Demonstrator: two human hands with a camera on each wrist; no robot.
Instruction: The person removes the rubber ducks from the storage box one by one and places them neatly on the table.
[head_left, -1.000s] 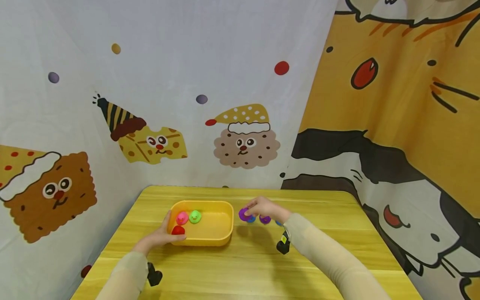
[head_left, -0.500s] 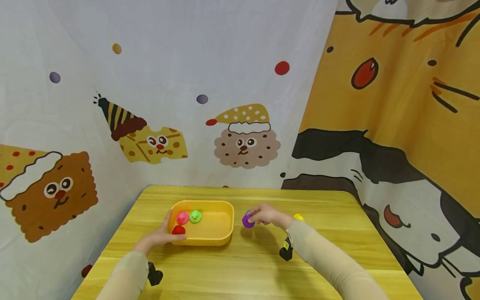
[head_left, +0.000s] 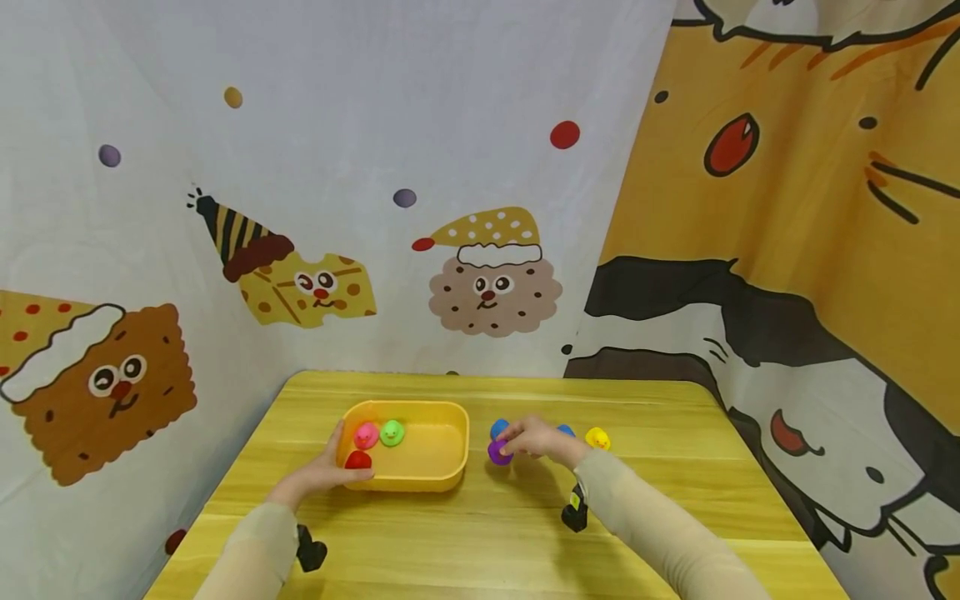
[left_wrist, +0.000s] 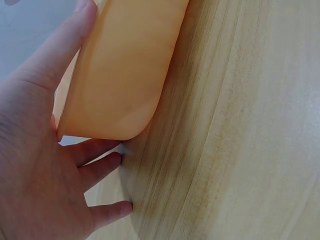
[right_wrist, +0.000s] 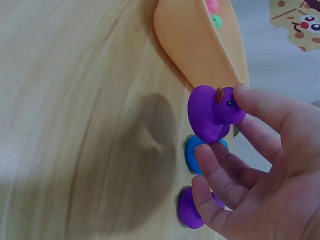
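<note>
In the head view, the right hand [head_left: 534, 437] holds a small purple duck of smooth, matte material [right_wrist: 207, 112] just to the right of a yellow, rectangular basin with rounded corners [head_left: 431, 460]. The right wrist view gives more detail: the thumb is pressed at the duck's head, the fingers support it from the other side, and its beak and one black eye are visible. The duck is above the wooden table [head_left: 420, 542], where a dark shadow lies. This view shows also a second purple toy [right_wrist: 189, 210] on the table, which the hand conceals from the head camera. A rounded blue toy [head_left: 500, 427] is visible in both.

Only the head view shows the yellow duck [head_left: 597, 438] near the right sleeve, another blue toy [head_left: 566, 430] partly hidden behind the hand, and, inside the basin, a red object [head_left: 358, 461], whose form I cannot tell. The pink duck [head_left: 366, 436] and green duck [head_left: 392, 432] there appear in the right wrist view only partly.

The left hand [head_left: 318, 473] touches the basin's near left corner. The left wrist view reveals its fingers spread and extended, not clenched, beyond the end wall.
</note>
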